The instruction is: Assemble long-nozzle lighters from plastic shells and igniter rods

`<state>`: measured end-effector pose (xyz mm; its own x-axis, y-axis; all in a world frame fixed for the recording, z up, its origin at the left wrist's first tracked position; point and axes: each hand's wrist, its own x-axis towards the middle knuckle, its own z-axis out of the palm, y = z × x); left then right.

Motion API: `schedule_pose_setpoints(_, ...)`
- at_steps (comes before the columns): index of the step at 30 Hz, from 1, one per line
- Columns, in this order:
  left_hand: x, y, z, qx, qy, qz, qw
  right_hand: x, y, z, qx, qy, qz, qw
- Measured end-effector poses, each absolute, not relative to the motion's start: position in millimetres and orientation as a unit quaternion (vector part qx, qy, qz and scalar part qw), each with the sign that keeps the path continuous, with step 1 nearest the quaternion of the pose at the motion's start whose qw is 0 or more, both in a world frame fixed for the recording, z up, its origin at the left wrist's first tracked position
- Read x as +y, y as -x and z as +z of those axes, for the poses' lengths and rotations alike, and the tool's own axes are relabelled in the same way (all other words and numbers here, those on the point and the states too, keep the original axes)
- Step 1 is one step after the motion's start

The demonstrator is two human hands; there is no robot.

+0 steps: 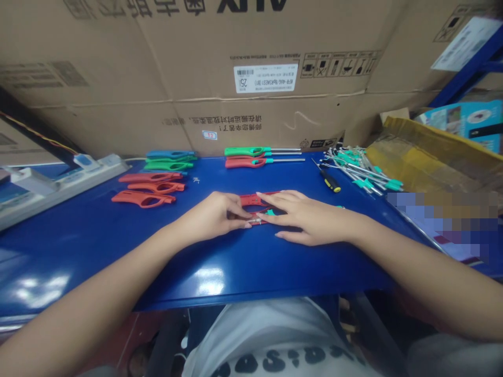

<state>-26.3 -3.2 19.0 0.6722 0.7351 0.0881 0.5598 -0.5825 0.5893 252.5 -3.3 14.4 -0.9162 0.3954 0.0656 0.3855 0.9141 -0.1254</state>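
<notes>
In the middle of the blue table lie two red lighter shell halves, one behind the other. The far half [248, 200] shows its hollow inside. The near half [257, 220] holds a small metal part and a green trigger [270, 212]. My left hand [214, 215] is closed, its thumb and fingertips pinching at the left end of the near half. My right hand [304, 215] lies over the right side of both halves, fingers stretched out and spread, fingertips touching them. Much of each half is hidden under my hands.
Orange-red lighter shells [143, 198] and green and blue ones [168, 164] lie left. Lighters with metal tubes [245, 162] lie at the back. A screwdriver [330, 180], metal rods with green triggers [365, 170] and a yellow-taped box [428, 157] are right. A power strip [94, 175] runs left.
</notes>
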Motion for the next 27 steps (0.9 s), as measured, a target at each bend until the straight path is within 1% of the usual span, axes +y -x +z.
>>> schedule_pose_setpoints(6, 2.3, 28.6, 13.6, 0.372, -0.854, 0.176, 0.319, -4.0, -252.8, 12.0, -0.973, 0.203, 0.096, 0.043)
schedule_pose_setpoints(9, 2.0, 28.4, 14.3, 0.39, -0.824, 0.169, 0.373, -4.5, -253.7, 12.1, -0.97, 0.203, 0.127, 0.04)
schedule_pose_setpoints(13, 1.5, 29.0, 15.3, 0.396, -0.794, 0.165, 0.43, -5.9, -253.8, 13.6, -0.968, 0.21, 0.13, 0.046)
schedule_pose_setpoints(18, 2.9, 31.7, 14.9, 0.382, -0.813, 0.157, 0.411, -6.5, -252.7, 15.5, -0.971, 0.211, 0.1, 0.042)
schedule_pose_setpoints(21, 3.8, 32.4, 14.3, 0.374, -0.824, 0.16, 0.394, -5.7, -253.4, 15.1, -0.971, 0.208, 0.106, 0.044)
schedule_pose_setpoints(27, 2.7, 29.6, 14.3, 0.383, -0.813, 0.166, 0.407, -4.4, -255.1, 14.1, -0.971, 0.207, 0.115, 0.03)
